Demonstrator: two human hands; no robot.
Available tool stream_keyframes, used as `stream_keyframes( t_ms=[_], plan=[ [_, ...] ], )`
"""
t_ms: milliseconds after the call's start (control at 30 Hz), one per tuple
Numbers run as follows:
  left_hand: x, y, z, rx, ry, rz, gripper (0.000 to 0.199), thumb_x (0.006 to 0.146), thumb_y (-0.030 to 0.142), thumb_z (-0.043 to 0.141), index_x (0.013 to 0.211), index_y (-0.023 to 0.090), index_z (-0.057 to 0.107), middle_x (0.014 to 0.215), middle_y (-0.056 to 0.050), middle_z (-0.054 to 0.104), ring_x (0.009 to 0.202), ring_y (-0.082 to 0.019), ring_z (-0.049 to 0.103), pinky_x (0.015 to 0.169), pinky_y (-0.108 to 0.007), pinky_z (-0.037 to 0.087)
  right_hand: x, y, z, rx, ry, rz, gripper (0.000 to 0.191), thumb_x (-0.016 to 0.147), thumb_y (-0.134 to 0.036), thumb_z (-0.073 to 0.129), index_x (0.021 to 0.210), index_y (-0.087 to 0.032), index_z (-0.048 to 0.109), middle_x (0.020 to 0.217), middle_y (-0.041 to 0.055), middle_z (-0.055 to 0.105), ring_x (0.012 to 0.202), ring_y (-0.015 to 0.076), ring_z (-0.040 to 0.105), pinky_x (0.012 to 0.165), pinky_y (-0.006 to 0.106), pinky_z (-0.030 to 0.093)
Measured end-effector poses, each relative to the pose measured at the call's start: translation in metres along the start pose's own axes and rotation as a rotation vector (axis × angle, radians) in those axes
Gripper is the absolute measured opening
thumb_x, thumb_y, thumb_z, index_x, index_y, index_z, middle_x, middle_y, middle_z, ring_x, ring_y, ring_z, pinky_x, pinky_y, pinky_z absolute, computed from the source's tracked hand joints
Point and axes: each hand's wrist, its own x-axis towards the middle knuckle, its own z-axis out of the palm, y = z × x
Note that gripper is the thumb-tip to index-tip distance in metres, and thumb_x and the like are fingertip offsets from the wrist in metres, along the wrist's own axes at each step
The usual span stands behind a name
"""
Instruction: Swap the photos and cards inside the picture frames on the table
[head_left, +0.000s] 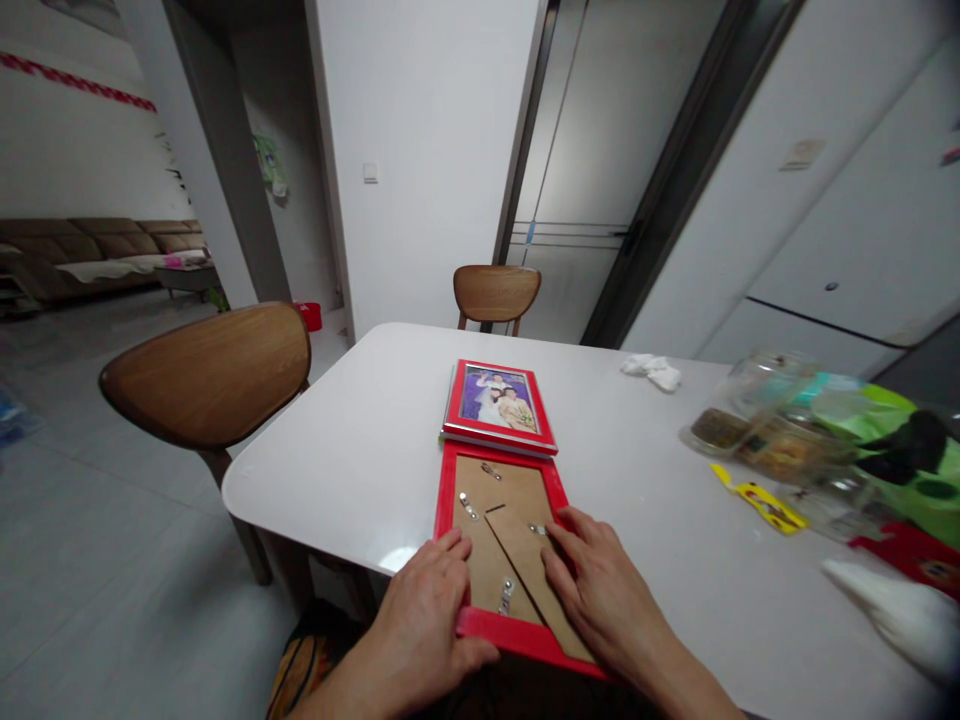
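Observation:
A red picture frame (448, 500) lies face down at the table's near edge, its brown backboard (480, 545) up. Small metal clips sit on the board along each side, and a stand leg runs slantwise across it. My left hand (427, 610) grips the lower left of the frame, fingers over the left rim and thumb at the bottom rim. On the right side my right hand (607, 590) holds the frame, its bent fingers on the rim and board beside the right clip (537, 528). Just beyond, touching or nearly so, lies a red-framed photo (499, 400), face up; it looks stacked on another frame.
On the white table (360, 430) stand clear jars (776, 440) of food at the right, beside a yellow packet (772, 505) and green bags (885, 420). A crumpled tissue (651, 370) lies farther back. Wooden chairs stand at the left (217, 375) and far side (496, 290).

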Motion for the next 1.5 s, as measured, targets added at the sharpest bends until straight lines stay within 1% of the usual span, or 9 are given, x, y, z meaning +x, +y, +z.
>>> stream_keyframes(
  t_ms=[133,300,633,767,967,1033,1133,1333,1500],
  plan=[
    [0.0,0.001,0.0,0.004,0.001,-0.011,0.064,0.054,0.035,0.071,0.108,0.009,0.05,0.124,-0.016,0.043,0.118,-0.025,0.034,0.098,-0.037,0.028,-0.001,0.001,-0.001,0.023,0.0,-0.01,0.034,0.08,-0.028,0.034,0.097,-0.012,0.06,0.108,0.0127,0.05,0.098,0.0212,0.045,0.087,0.033,0.038],
    [-0.001,-0.001,0.001,-0.011,0.01,0.005,0.052,0.055,0.036,0.071,0.098,0.012,0.055,0.125,-0.014,0.043,0.119,-0.025,0.033,0.098,-0.037,0.027,0.002,-0.002,-0.004,-0.029,-0.034,-0.008,0.033,0.079,-0.028,0.036,0.098,-0.013,0.059,0.109,0.0133,0.051,0.097,0.0241,0.045,0.084,0.038,0.038],
    [-0.002,-0.007,0.007,-0.038,0.034,0.022,0.055,0.052,0.039,0.074,0.097,0.013,0.055,0.125,-0.013,0.042,0.119,-0.024,0.033,0.1,-0.036,0.026,0.042,-0.059,0.01,0.072,-0.127,-0.181,0.033,0.08,-0.02,0.035,0.107,-0.019,0.055,0.107,0.0097,0.053,0.098,0.022,0.044,0.083,0.035,0.035],
    [-0.001,-0.006,0.007,-0.048,0.034,0.029,0.052,0.051,0.038,0.074,0.093,0.013,0.057,0.126,-0.013,0.042,0.119,-0.024,0.032,0.1,-0.035,0.026,0.044,-0.058,0.017,0.057,-0.166,-0.238,0.031,0.078,-0.018,0.038,0.104,-0.022,0.055,0.109,0.0075,0.051,0.099,0.0213,0.041,0.082,0.034,0.033],
    [0.0,-0.006,0.006,-0.044,0.022,0.013,0.049,0.051,0.038,0.074,0.091,0.014,0.057,0.125,-0.013,0.043,0.118,-0.025,0.033,0.099,-0.037,0.026,0.043,-0.054,0.013,0.088,-0.167,-0.263,0.03,0.079,-0.019,0.038,0.103,-0.024,0.056,0.107,0.0055,0.053,0.096,0.0207,0.043,0.078,0.032,0.035],
    [0.0,-0.005,0.004,-0.039,0.02,0.017,0.052,0.051,0.037,0.074,0.094,0.013,0.056,0.125,-0.013,0.043,0.118,-0.025,0.033,0.099,-0.038,0.027,0.049,-0.05,0.011,0.135,-0.141,-0.24,0.03,0.08,-0.021,0.036,0.101,-0.021,0.057,0.103,0.0067,0.055,0.095,0.0192,0.046,0.079,0.03,0.035],
    [-0.001,-0.004,0.003,-0.038,0.017,0.018,0.052,0.052,0.037,0.073,0.094,0.013,0.056,0.124,-0.014,0.044,0.118,-0.025,0.033,0.099,-0.038,0.027,0.066,-0.04,0.012,0.144,-0.081,-0.103,0.029,0.08,-0.024,0.036,0.097,-0.015,0.059,0.097,0.0089,0.06,0.09,0.0174,0.051,0.078,0.027,0.036],
    [-0.001,-0.004,0.003,-0.046,0.01,0.007,0.051,0.052,0.037,0.073,0.094,0.013,0.056,0.124,-0.014,0.043,0.119,-0.026,0.032,0.099,-0.038,0.027,0.096,-0.025,0.019,0.064,-0.06,0.091,0.027,0.079,-0.032,0.037,0.072,-0.019,0.06,0.075,0.0056,0.063,0.068,0.0163,0.056,0.058,0.025,0.036],
    [-0.001,-0.004,0.005,-0.052,0.021,0.008,0.054,0.054,0.035,0.072,0.099,0.012,0.053,0.125,-0.014,0.043,0.119,-0.025,0.032,0.099,-0.038,0.027,0.102,-0.026,0.026,0.015,-0.06,0.206,0.023,0.076,-0.031,0.039,0.075,-0.018,0.059,0.074,0.009,0.063,0.067,0.0201,0.057,0.053,0.027,0.034]
  ],
)
